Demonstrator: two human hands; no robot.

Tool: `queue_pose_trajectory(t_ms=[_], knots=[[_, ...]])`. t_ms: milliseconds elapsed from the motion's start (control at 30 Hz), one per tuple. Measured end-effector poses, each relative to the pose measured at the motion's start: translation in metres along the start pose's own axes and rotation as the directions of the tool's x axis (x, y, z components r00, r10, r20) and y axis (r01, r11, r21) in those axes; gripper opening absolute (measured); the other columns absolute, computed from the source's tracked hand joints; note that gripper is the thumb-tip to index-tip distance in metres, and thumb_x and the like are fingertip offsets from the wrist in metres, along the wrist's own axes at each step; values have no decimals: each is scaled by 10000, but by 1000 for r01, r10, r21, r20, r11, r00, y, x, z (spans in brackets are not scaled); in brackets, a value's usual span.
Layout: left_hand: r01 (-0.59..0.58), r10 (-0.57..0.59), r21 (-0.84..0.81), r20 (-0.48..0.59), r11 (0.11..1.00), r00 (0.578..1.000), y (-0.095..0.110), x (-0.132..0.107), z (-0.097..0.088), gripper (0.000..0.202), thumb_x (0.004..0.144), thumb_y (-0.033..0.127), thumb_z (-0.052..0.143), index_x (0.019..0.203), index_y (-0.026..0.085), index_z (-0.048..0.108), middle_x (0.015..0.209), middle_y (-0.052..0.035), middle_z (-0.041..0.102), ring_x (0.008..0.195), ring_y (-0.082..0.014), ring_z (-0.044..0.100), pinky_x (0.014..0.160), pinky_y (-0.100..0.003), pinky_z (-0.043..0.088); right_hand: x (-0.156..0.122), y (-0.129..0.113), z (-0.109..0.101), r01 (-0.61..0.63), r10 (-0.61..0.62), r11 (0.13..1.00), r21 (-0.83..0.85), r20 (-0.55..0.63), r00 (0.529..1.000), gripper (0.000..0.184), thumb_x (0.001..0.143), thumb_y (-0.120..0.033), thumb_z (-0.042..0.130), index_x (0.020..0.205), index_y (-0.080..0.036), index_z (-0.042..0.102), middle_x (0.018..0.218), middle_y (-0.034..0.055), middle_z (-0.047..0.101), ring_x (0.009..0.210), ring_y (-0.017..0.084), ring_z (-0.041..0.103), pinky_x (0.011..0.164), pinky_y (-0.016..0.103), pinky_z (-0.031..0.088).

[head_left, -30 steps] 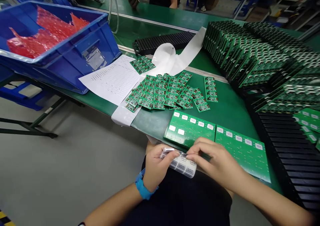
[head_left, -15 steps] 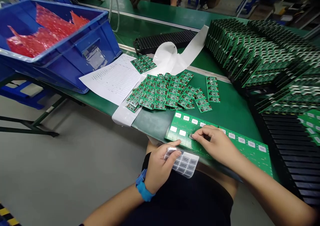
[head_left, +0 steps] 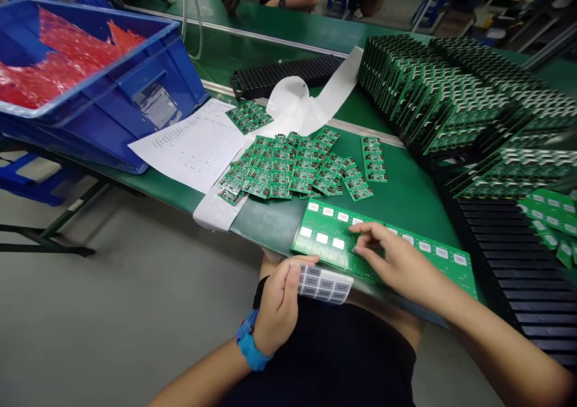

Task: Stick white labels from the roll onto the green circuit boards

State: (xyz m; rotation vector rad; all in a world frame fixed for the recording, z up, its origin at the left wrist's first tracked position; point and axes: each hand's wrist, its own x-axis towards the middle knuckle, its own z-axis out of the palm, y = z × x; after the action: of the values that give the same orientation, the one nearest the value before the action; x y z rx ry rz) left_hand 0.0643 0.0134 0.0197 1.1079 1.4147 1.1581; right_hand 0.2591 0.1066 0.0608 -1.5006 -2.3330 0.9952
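Note:
My left hand (head_left: 279,302), with a blue wristband, grips a sheet of small white labels (head_left: 325,284) just below the table's edge. My right hand (head_left: 392,260) rests on a green circuit board panel (head_left: 331,241) at the near edge, fingertips pressing beside a row of white labels stuck on it. Its fingers are loosely spread and hold nothing that I can see. A second green panel (head_left: 444,263) lies to the right of it.
Small green boards (head_left: 293,163) lie fanned out mid-table beside a printed paper (head_left: 193,145) and white liner strip (head_left: 306,103). A blue bin (head_left: 112,94) with red bags sits left. Racks of upright boards (head_left: 451,94) fill the right. Black trays (head_left: 518,263) lie near right. Another person stands across.
My right hand left the label sheet, moved up onto the green panel and now presses there. One more white label shows in the panel's lower row. My left hand dropped slightly.

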Motion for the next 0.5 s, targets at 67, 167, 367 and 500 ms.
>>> queue_pose_trajectory(t_ms=[67,167,367,500], knots=[[10,-10,23,11,1000,1000,-1,-1,0,342,950,277,316,975,168,639,1000,-58,659,924,-173,602,799,-262,466,1,1,0,-37,35,998,43,41,999,247,861,-206,412,1106,-220,439,823,4,585,804,156,565,751,317,456],[23,-25,63,37,998,999,-2,-1,-1,348,938,311,344,894,160,654,851,-48,658,776,-160,603,679,-239,464,2,3,7,-22,22,999,23,9,1000,239,855,-181,419,1092,-210,425,815,4,576,809,158,561,765,328,459],[12,-26,199,70,980,997,0,-1,6,361,936,319,324,667,162,505,618,1,487,592,-122,465,564,-227,358,-11,7,24,157,-203,954,-257,-165,965,191,855,-160,445,1031,-188,515,983,84,573,898,211,525,793,385,450],[-34,1,243,136,969,991,5,0,13,355,941,279,306,639,164,456,607,9,468,583,-109,433,561,-223,324,-23,-7,25,176,-231,966,-189,-326,917,184,850,-192,485,1018,-171,557,1130,129,508,974,216,506,843,387,431]])
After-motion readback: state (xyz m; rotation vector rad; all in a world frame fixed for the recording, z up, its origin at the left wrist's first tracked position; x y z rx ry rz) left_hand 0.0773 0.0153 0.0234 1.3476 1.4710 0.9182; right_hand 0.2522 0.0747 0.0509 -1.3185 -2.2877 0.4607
